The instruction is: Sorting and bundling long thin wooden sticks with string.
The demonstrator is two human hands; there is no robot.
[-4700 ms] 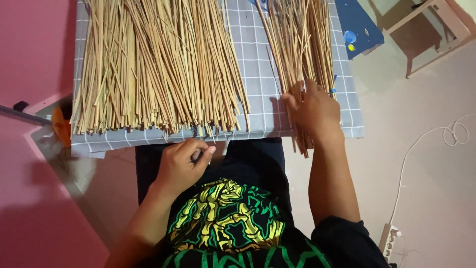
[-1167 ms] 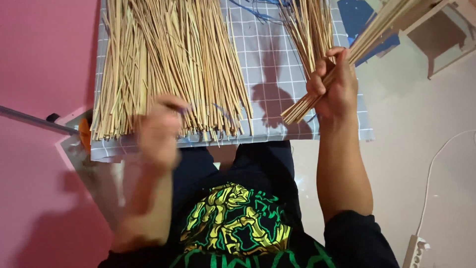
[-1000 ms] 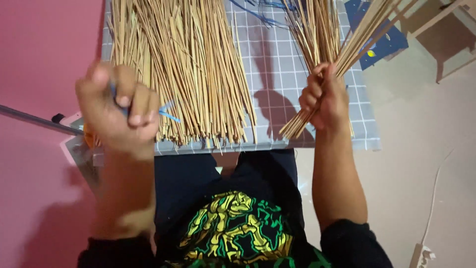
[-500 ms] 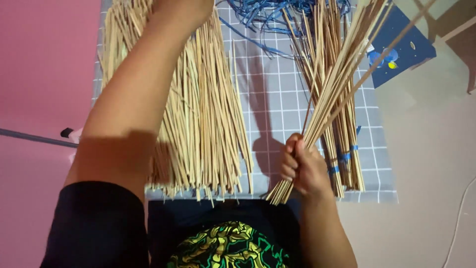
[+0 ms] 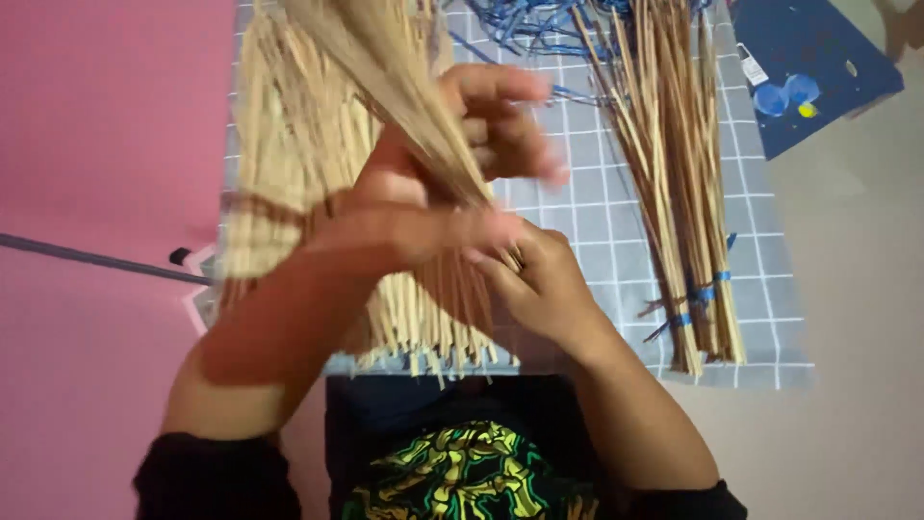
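Note:
My right hand grips the lower end of a bundle of thin tan sticks, which slants up and to the left over the cloth. My left hand is blurred and wraps around the same bundle just above the right hand. Below both hands lies a wide pile of loose sticks on a grey checked cloth. To the right rest bundles of sticks tied with blue bands near their lower ends.
A heap of blue strips lies at the cloth's far edge. A dark blue card sits at the top right on the pale floor. A pink surface and a thin grey rod are on the left.
My right hand has carried its bundle from the right side to the middle. My left hand has come back from reaching to the far edge and closed on the bundle.

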